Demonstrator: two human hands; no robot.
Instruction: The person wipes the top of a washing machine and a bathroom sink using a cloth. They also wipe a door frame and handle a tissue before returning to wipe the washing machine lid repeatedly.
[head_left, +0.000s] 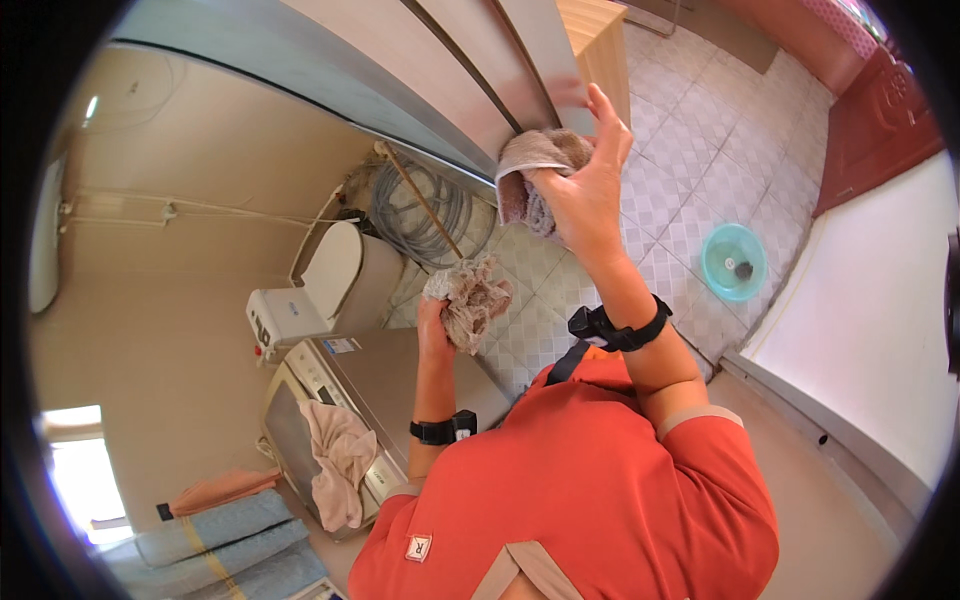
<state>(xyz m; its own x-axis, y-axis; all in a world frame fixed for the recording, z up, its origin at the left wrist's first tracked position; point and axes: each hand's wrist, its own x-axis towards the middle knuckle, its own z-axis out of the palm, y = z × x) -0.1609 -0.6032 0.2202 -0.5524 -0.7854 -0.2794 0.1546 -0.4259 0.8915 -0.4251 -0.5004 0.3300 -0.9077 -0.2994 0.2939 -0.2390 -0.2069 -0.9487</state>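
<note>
In front of me at the upper middle, my right hand (589, 180) holds a brownish-grey towel cloth (544, 154) against the edge of a smooth light door panel (480, 75) with dark vertical strips. Thumb and fingers are spread around the folded cloth. Lower and to the left, my left hand (436, 326) grips a crumpled, partly see-through bundle (472, 300), which looks like thin plastic. Both wrists wear black straps with small boxes.
A washing machine (405, 375) with a beige cloth (337, 457) on it stands left, beside a toilet (334, 270). Behind are a coiled grey hose (405, 202) and a wooden stick (424, 199). A turquoise basin (733, 262) sits on the tiled floor at right, near a wooden cabinet (607, 67).
</note>
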